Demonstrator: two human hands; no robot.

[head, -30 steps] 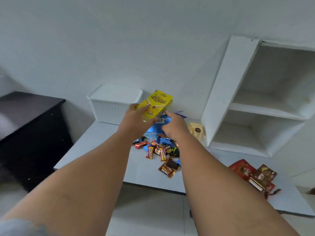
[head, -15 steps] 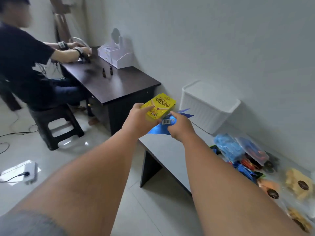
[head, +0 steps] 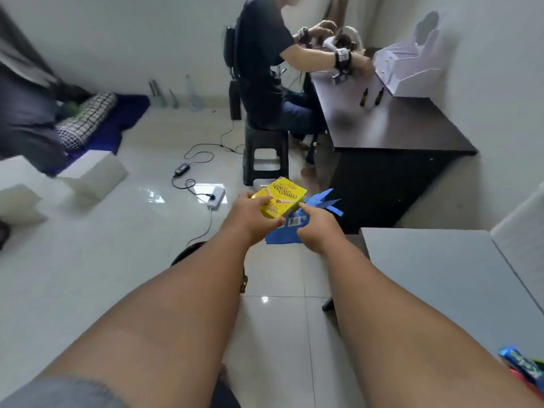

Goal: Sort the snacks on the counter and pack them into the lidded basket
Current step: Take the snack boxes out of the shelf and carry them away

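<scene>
- While the head camera looks down along two bare forearms, we find writing in only two places. The first is the yellow box (head: pixel 284 197), with big curly brown lettering on its top face and a red band of print lower down. Both are too blurred and turned for us to read a brand.
- The second is the blue packet (head: pixel 282 235), which shows a small white barcode label near its upper edge. We cannot make out any digits or name on it.
- The left hand (head: pixel 250 219) grips the yellow box, fingers curled round its near left side. It holds the box tilted in the air.
- The right hand (head: pixel 319 231) pinches the blue packet, forefinger stretched toward the box and the other fingers curled. The packet's crumpled end sticks out to the right.
- Box and packet meet between the two hands, and we cannot tell whether they touch or merely overlap.
- Both held snacks hang above the tiled floor, left of the grey counter (head: pixel 441 275).
- A white ribbed basket (head: pixel 524 240) stands at the counter's far right, cut by the frame.
- More snacks (head: pixel 519 365) in blue and red wrappers lie at the counter's near right corner.
- Beyond, a seated person (head: pixel 262 69) on a black stool (head: pixel 265 154) works at a dark desk (head: pixel 397 125) bearing a white organiser (head: pixel 409 72).
</scene>
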